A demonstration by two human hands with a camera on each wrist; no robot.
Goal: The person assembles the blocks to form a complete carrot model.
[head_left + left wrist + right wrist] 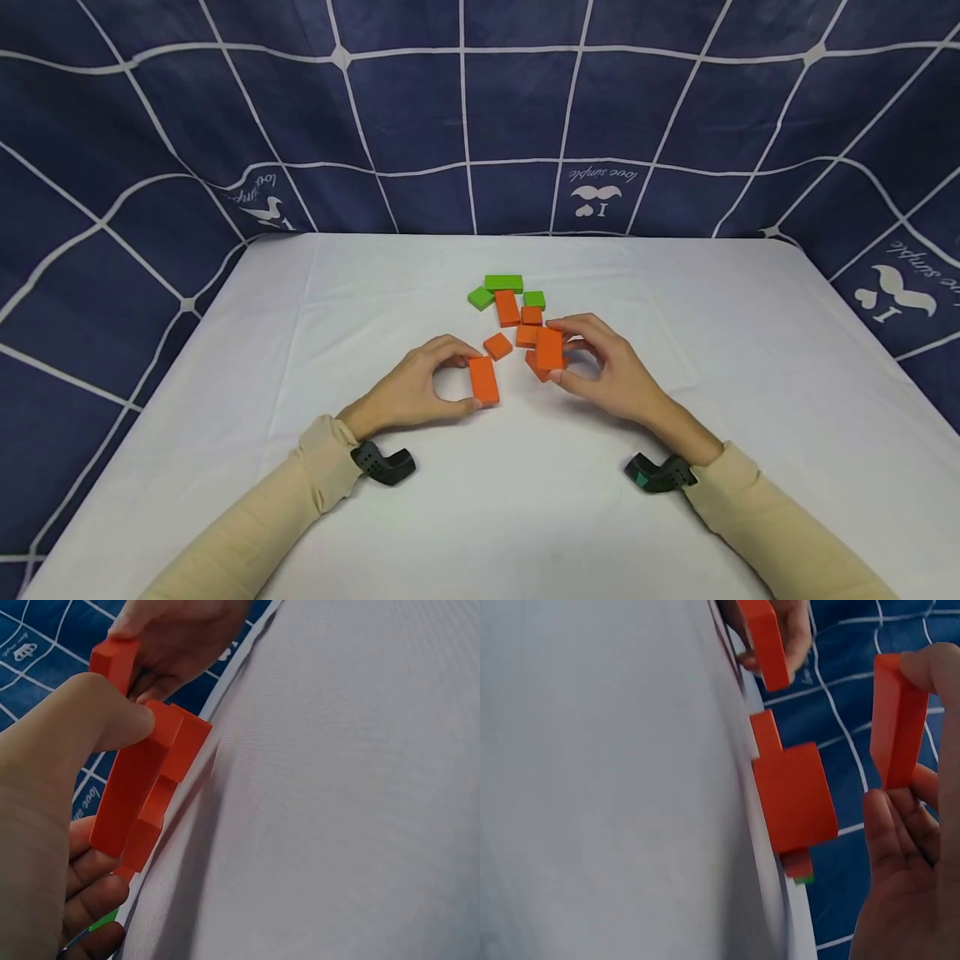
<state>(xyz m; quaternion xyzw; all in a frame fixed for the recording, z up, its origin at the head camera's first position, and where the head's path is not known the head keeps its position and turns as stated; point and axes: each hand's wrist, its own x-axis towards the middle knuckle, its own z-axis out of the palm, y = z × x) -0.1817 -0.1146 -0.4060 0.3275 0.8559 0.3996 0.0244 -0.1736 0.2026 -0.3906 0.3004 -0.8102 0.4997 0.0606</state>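
Blocks (483, 382): 7 orange, 3 green.

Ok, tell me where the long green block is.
In the head view, the long green block lies near centre, beyond the left hand and right hand, just behind an orange block, with a small green block near each end.

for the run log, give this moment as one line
left hand: holds orange block; right hand: holds second orange block; green blocks: farther back on white cloth
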